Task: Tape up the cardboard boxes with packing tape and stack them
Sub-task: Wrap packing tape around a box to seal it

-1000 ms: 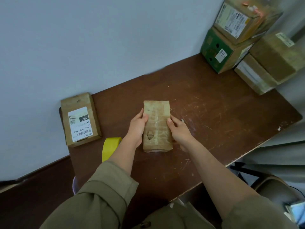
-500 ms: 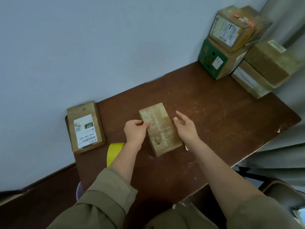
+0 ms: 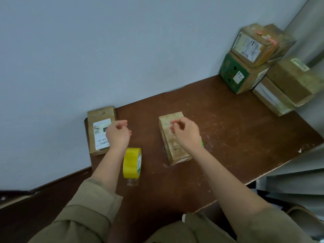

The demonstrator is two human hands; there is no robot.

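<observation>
The left hand (image 3: 117,135) hung above the table (image 3: 228,137) with its fingers loosely curled toward the palm, fingertips near the thumb, holding nothing. It was in front of the labelled flat box (image 3: 98,120) at the table's far left corner, hiding part of the white label; whether it touched that box I could not tell. The forearm ran back toward the person, past the upright yellow tape roll (image 3: 132,163), sleeve pushed up near the elbow.

The right hand (image 3: 186,133) was raised over the small brown box (image 3: 172,137) in the middle of the table, fingers likewise curled loosely inward (no pinch on anything that I could see), and it appeared clear of the box's top. That forearm was bare to a rolled olive sleeve. A bit of something bright green (image 3: 202,143) showed just beside the wrist, too hidden to name.

The small brown box lay flat, turned slightly askew. At the far right corner stood the stacked boxes (image 3: 266,67), a green one under a labelled brown one, with two more brown ones beside them.
</observation>
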